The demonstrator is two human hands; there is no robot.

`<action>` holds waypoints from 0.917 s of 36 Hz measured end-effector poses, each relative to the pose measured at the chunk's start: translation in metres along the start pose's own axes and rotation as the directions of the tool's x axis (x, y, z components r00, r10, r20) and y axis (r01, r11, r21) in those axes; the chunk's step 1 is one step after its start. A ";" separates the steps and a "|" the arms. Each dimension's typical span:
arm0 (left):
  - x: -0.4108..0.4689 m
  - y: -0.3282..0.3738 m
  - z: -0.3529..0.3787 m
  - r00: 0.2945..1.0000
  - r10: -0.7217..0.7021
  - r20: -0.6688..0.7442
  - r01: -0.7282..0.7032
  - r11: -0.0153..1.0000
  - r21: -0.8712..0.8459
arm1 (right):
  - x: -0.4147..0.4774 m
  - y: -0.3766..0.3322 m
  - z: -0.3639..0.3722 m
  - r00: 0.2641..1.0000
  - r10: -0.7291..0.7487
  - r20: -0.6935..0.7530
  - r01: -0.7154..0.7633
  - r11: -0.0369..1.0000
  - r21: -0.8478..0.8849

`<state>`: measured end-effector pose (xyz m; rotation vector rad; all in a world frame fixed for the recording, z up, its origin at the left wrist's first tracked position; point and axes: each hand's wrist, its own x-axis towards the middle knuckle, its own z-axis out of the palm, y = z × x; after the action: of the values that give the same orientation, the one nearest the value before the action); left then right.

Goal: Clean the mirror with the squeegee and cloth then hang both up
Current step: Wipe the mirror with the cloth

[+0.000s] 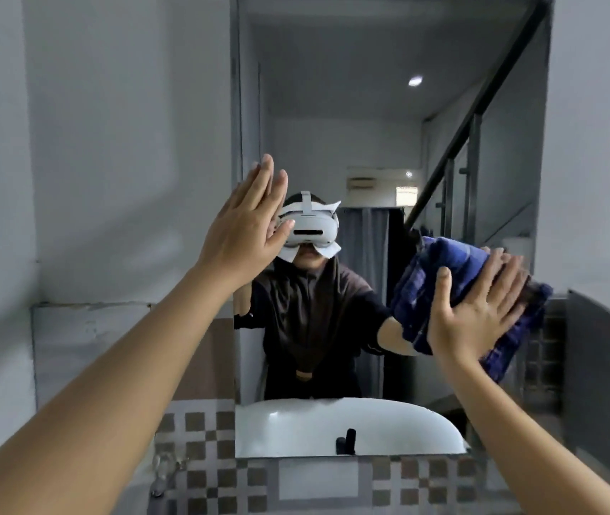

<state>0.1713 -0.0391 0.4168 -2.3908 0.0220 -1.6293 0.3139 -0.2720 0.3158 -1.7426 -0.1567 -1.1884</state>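
Observation:
A tall rectangular mirror [370, 124] hangs on the grey wall straight ahead. My right hand [478, 310] presses a folded blue checked cloth [440, 276] flat against the glass at the mirror's right side, fingers spread over it. My left hand [247, 224] lies flat and empty on the mirror's left edge, fingers together and pointing up. No squeegee is in view. The glass reflects a person wearing a white headset, and both arms.
A band of brown and grey checked tiles [203, 440] runs below the mirror. A metal tap [164, 473] shows at the lower left. A grey wall [110, 143] lies left of the mirror, and a dark curved object [593, 366] stands at the right.

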 end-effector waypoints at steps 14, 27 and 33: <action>-0.029 -0.001 0.001 0.995 0.034 0.098 -0.032 0.999 -0.021 | -0.170 -0.082 0.056 0.730 -0.570 0.376 0.604 0.796 0.033; -0.050 0.017 0.026 0.998 -0.055 -0.028 0.053 0.997 -0.060 | -0.072 0.068 -0.005 0.732 -0.575 0.365 0.660 0.731 -0.173; -0.060 0.025 0.037 0.993 -0.099 -0.065 0.092 0.991 -0.102 | -0.092 0.104 -0.011 0.977 -0.003 0.214 0.006 1.000 -0.012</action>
<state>0.1861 -0.0473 0.3438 -2.4410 0.0009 -1.7940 0.3191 -0.2977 0.1794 -1.8802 -0.2826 -1.0045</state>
